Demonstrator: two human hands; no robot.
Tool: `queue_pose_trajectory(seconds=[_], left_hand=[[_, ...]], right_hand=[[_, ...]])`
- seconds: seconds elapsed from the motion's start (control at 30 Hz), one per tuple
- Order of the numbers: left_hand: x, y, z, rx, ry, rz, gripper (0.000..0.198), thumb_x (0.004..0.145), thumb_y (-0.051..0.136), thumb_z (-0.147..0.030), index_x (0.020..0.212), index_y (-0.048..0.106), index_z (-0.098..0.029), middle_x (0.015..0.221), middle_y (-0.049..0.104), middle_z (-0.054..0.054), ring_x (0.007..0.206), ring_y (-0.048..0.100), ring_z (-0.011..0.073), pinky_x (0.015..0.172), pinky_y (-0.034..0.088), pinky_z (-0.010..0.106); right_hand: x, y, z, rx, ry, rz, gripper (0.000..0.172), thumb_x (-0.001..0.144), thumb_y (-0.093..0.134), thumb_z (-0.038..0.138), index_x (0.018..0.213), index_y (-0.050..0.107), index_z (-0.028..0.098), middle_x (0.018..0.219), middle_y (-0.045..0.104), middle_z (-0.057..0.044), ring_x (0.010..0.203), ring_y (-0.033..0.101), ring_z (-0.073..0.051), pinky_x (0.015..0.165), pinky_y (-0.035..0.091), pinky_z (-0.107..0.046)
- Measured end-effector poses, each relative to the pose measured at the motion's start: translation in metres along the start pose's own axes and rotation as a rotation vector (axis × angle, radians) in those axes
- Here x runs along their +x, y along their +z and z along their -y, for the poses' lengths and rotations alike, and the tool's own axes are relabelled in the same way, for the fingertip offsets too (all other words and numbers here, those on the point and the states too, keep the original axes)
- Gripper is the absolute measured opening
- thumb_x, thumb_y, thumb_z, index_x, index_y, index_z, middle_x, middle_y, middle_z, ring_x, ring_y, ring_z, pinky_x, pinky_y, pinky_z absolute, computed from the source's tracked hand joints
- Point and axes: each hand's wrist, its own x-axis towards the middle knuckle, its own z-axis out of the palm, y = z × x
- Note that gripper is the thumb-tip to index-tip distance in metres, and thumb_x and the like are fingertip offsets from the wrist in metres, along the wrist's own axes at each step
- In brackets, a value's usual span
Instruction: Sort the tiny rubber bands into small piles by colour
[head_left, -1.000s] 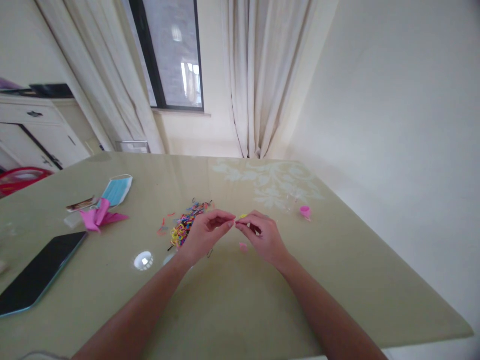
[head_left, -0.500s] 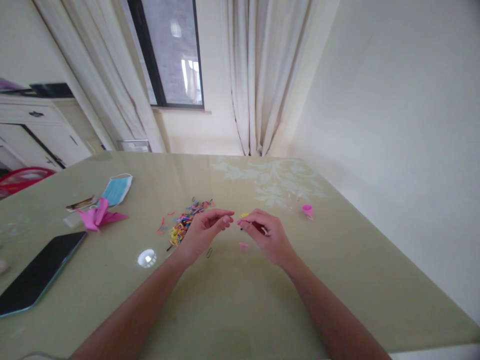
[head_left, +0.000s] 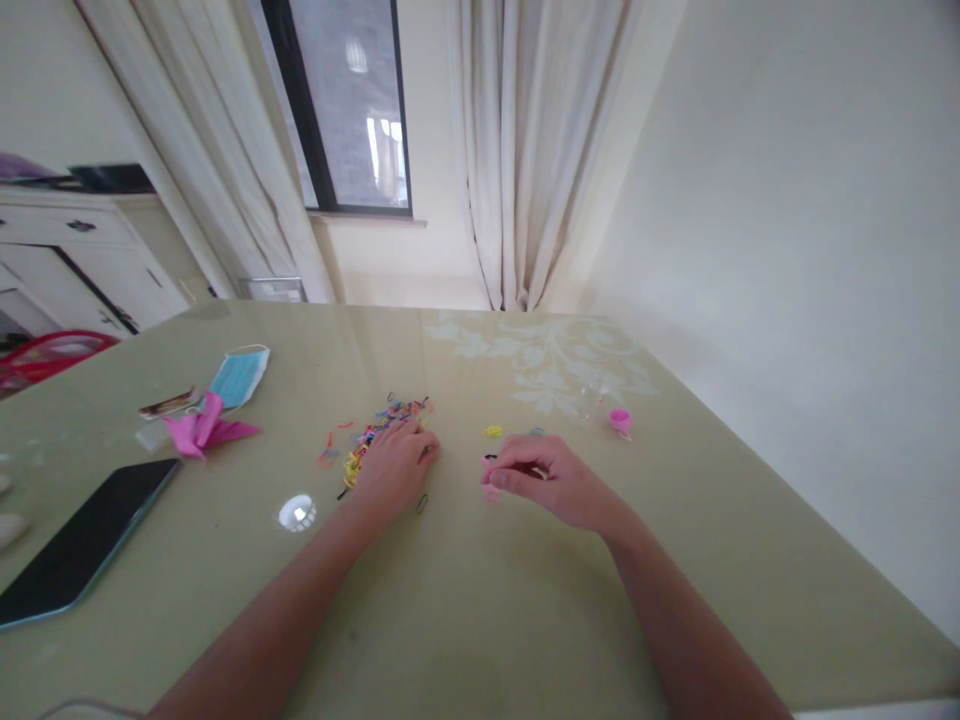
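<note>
So, LH (head_left: 394, 467) atop multicol. pile (head_left: 367, 437); pink bit (head_left: 490, 494) nr RH (head_left: 551, 483).

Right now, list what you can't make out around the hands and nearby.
All in the head view:
- Left hand: what its fingertips touch, hidden by the hand itself.
- Colourful pile: the part covered by that hand.
- Right hand: whatever its fingertips pinch, too small and blurred.
- Black-screened device: its near end, cut off by the left edge.
</note>
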Motion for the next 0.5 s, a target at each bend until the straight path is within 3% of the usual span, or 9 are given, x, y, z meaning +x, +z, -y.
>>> queue_pose_trajectory(seconds=[0.23, 0.5], left_hand=[[0.003, 0.004, 0.005, -0.013, 0.023, -0.004, 0.018, 0.094, 0.063, -0.018, 0.090, 0.079, -0.022, 0.096, 0.075, 0.010, 0.100, 0.067, 0.0322, 0.093, 0.048, 0.045], [0.004, 0.002, 0.004, -0.023, 0.005, -0.014, 0.018, 0.093, 0.060, -0.016, 0.092, 0.077, -0.023, 0.098, 0.077, 0.009, 0.102, 0.069, 0.0301, 0.094, 0.050, 0.043]], right_hand=[[0.002, -0.004, -0.021, -0.464, 0.028, 0.111, 0.018, 0.096, 0.077, 0.036, 0.088, 0.088, 0.025, 0.073, 0.071, -0.002, 0.064, 0.060, -0.014, 0.062, 0.038, -0.028], [0.004, 0.005, -0.028, -0.627, 0.092, 0.153, 0.021, 0.094, 0.078, 0.033, 0.079, 0.085, 0.020, 0.076, 0.076, -0.005, 0.067, 0.064, -0.016, 0.066, 0.039, -0.029]])
